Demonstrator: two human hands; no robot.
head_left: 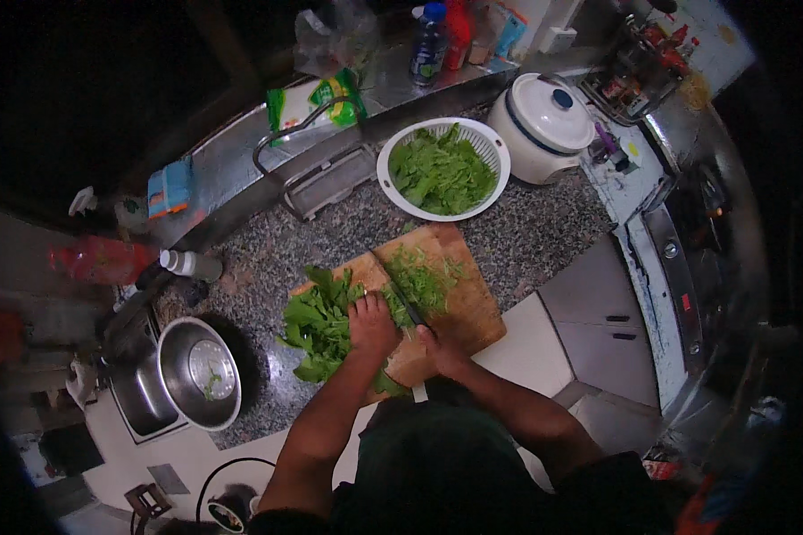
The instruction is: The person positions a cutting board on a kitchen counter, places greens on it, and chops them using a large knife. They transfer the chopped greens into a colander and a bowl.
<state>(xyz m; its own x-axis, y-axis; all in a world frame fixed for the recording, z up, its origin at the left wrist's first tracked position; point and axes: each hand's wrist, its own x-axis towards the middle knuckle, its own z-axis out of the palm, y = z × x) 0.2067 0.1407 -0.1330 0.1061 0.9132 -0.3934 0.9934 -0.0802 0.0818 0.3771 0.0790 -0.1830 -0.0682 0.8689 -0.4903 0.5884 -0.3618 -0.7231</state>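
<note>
On a wooden cutting board [475,308] lies a bunch of leafy greens [317,323], its leaves hanging over the board's left side. My left hand [372,325] presses down on the stem end of the bunch, fingers curled round it. Just right of those fingers, a knife [401,295] stands with its dark blade pointing away from me. The handle is in my right hand [439,349], which is closed round it. Chopped greens [430,275] are scattered on the board to the right of the blade.
Behind the board stands a white colander [386,178] of cut greens, beside a white lidded pot [544,125]. A metal bowl [175,334] sits by the sink [127,392] on the left. A wire rack [330,178] stands at the back, and a stove [678,267] lies far right.
</note>
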